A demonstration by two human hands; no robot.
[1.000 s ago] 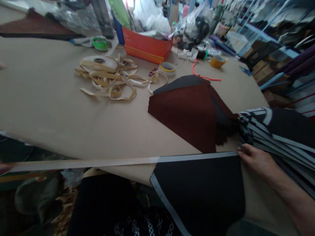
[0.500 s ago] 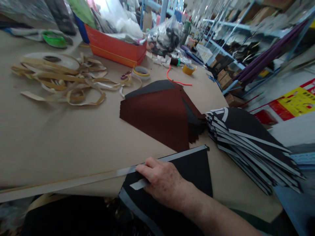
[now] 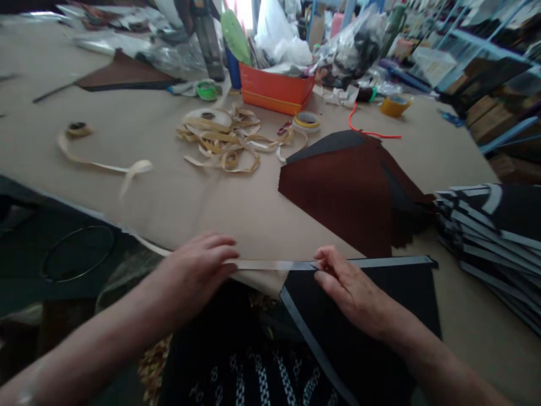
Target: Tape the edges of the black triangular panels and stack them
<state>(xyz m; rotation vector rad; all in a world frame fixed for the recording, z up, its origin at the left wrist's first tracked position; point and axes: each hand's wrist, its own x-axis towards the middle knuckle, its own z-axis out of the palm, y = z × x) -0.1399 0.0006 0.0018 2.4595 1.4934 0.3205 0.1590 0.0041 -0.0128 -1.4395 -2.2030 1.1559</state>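
Observation:
A black panel [image 3: 372, 316] with pale strips along its edges lies at the table's front edge. From its top edge a pale tape [image 3: 266, 264] runs left, off the panel. My left hand [image 3: 205, 262] is closed on this tape, left of the panel. My right hand [image 3: 346, 282] is over the panel's upper left part, thumb and fingertips pinched on something small and dark at the tape, too small to name. Beyond my left hand the tape trails left over the table edge to a small roll [image 3: 79, 129].
Brown panels [image 3: 338, 192] lie behind the black one. A stack of black pieces [image 3: 502, 237] sits at the right. Tangled tape [image 3: 228, 138], a tape roll [image 3: 307, 121] and a red box [image 3: 274, 87] are farther back. A red cord [image 3: 372, 133] lies behind the brown panels.
The view has turned left. My left hand has come into view, on the tape. The white piece under my right hand is no longer visible, and that hand's fingers now pinch at the tape.

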